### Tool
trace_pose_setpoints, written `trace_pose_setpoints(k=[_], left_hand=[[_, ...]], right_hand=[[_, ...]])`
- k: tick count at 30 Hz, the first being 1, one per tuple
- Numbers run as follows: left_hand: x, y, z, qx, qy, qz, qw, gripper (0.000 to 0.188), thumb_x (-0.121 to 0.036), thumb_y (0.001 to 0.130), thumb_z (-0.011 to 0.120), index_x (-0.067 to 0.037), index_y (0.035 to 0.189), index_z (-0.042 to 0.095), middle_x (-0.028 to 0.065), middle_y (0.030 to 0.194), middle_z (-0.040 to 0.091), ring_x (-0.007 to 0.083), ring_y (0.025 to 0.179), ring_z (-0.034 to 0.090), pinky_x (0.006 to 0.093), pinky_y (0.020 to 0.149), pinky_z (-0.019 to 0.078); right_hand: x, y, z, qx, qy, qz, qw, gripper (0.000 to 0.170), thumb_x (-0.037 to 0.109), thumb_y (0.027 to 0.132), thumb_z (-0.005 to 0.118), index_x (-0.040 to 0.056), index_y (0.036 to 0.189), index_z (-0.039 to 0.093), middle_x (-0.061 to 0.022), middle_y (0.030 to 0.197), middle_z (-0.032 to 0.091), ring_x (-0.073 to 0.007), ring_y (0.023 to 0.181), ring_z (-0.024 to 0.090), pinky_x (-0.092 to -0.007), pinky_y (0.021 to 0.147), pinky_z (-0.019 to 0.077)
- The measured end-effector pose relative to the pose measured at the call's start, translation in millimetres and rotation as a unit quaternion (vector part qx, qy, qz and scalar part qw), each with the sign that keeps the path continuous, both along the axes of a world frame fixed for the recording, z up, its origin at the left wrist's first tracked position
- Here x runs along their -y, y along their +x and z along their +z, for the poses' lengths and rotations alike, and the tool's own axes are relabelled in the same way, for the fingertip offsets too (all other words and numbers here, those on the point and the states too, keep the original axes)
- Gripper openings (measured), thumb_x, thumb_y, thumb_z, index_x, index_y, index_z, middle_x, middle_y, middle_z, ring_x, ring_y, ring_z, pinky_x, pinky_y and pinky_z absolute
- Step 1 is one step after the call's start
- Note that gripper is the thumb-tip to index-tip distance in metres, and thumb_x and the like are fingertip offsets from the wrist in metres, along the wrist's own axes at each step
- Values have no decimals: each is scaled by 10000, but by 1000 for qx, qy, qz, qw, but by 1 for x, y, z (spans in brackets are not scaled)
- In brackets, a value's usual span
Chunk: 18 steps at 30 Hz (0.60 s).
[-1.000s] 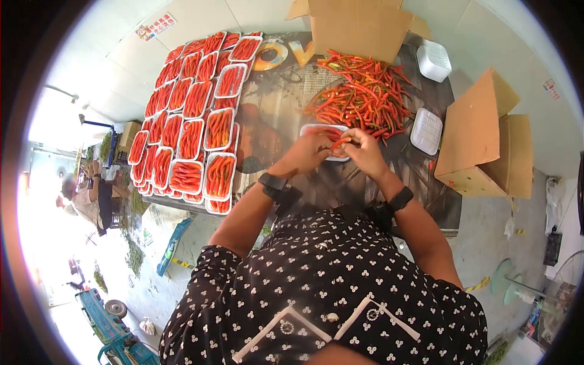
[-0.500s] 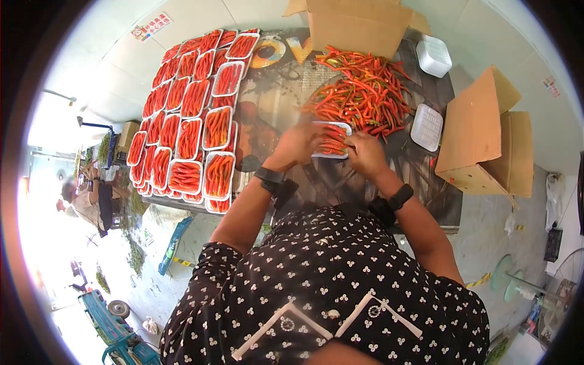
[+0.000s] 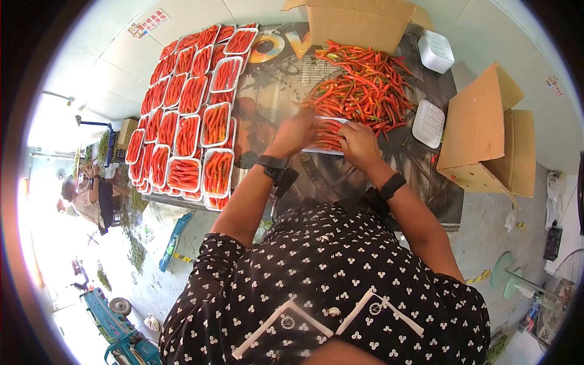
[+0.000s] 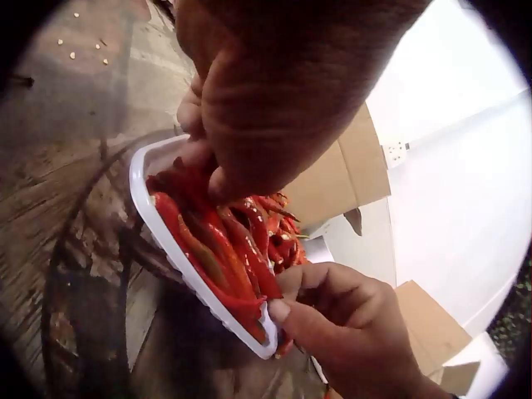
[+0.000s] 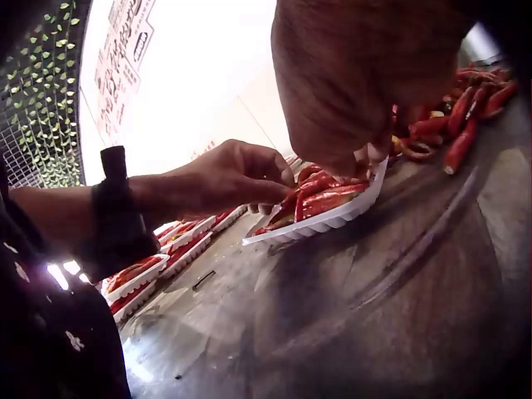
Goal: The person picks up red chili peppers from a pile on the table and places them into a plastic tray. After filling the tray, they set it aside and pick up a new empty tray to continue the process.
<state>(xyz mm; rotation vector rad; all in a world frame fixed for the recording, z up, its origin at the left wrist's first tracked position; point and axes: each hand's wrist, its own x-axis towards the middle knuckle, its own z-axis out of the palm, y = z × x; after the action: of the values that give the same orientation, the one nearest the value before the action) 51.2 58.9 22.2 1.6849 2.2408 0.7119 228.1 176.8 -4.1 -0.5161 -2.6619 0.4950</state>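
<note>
A white foam tray [image 4: 154,208] filled with red chili peppers [image 4: 237,249] lies before me on the table, between my hands. My left hand [image 3: 296,132] is at the tray's left end. In the left wrist view its thumb and fingers reach inside the rim and pinch the pepper ends there. At the opposite end my right hand [image 3: 361,146] has its thumb by the tray corner and its index finger bent, pinching a chili pepper's end. The peppers lie lengthwise, side by side. Part of the tray is hidden beneath both hands.
A loose heap of chili peppers [image 3: 368,88] lies just behind the tray. Stacked filled trays [image 3: 188,135] cover the table's left side. An upturned white tray [image 3: 428,124], a stack of white trays [image 3: 435,52] and an open cardboard box [image 3: 474,131] stand at the right.
A second ago both hands were together over the tray, holding a chili pepper. They have since parted to the tray's two ends, and the peppers between them now show.
</note>
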Motion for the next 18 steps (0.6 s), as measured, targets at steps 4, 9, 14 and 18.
trace_pose_setpoints(k=[4, 9, 14, 18], left_hand=[[1, -3, -3, 25, 12, -7, 1000, 254, -116, 770, 651, -102, 1023, 653, 156, 1026, 622, 375, 937, 599, 435, 779, 494], [3, 2, 4, 22, 42, -20, 999, 247, -165, 802, 592, -67, 1029, 585, 192, 979, 603, 394, 886, 587, 469, 745, 480], [2, 7, 8, 47, 62, -48, 996, 220, -117, 783, 600, -76, 999, 599, 165, 983, 594, 378, 903, 580, 442, 751, 483], [0, 7, 2, 44, 86, -79, 992, 184, -87, 777, 594, -75, 959, 613, 137, 984, 585, 357, 919, 579, 422, 758, 483]], right_hand=[[-2, -6, -3, 6, 10, -12, 1000, 114, 108, 751, 627, 65, 856, 628, -98, 870, 607, -305, 870, 568, -426, 761, 439], [-2, -6, -5, -12, 12, -20, 1000, 102, 99, 735, 635, 72, 834, 629, -90, 861, 606, -295, 857, 566, -425, 754, 442], [-2, -5, -2, -20, 22, -18, 999, 102, 109, 730, 637, 80, 828, 628, -82, 838, 597, -292, 839, 563, -423, 739, 439], [-3, -7, -3, -15, 35, -21, 999, 83, 129, 731, 641, 78, 796, 629, -77, 819, 593, -288, 821, 560, -418, 719, 433]])
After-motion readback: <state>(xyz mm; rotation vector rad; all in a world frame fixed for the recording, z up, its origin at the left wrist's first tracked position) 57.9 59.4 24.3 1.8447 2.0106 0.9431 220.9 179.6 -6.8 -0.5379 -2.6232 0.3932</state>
